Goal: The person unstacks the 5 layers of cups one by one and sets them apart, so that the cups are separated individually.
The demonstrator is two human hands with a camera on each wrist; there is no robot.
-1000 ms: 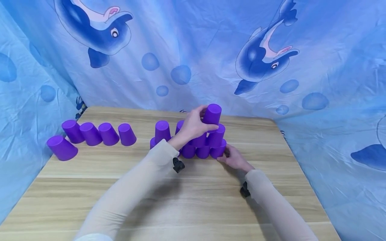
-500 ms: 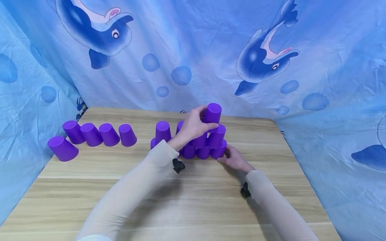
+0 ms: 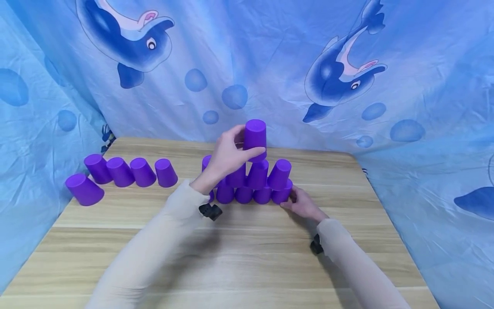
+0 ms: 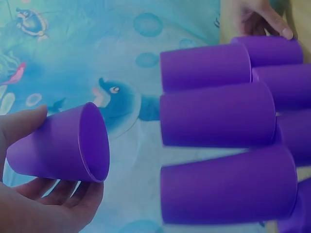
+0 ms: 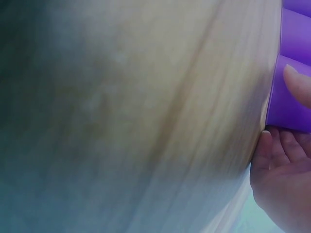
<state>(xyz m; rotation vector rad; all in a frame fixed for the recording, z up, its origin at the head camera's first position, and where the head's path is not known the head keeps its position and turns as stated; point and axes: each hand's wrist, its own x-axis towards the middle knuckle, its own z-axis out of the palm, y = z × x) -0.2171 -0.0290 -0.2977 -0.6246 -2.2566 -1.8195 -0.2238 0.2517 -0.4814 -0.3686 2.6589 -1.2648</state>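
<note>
A purple cup (image 3: 256,134) is in my left hand (image 3: 225,155), held bottom up between thumb and fingers. In the left wrist view the cup (image 4: 58,145) hangs apart from the upper row of stacked cups (image 4: 223,187). Those stacked cups, also purple and bottom up, stand in two rows; my left hand and forearm hide part of the left end. At the right end of the bottom row, my right hand (image 3: 303,203) holds the last cup (image 3: 280,195), thumb at its near side. In the right wrist view the thumb (image 5: 299,86) lies against that cup.
Several more purple cups (image 3: 143,172) stand bottom up at the left of the wooden table (image 3: 247,262), one of them (image 3: 85,189) nearer the front-left edge. A blue curtain (image 3: 270,56) with dolphins hangs behind and at both sides.
My left hand has lifted its cup from above the right part of the upper row and moved it left and up. My right hand stays at the end cup.
</note>
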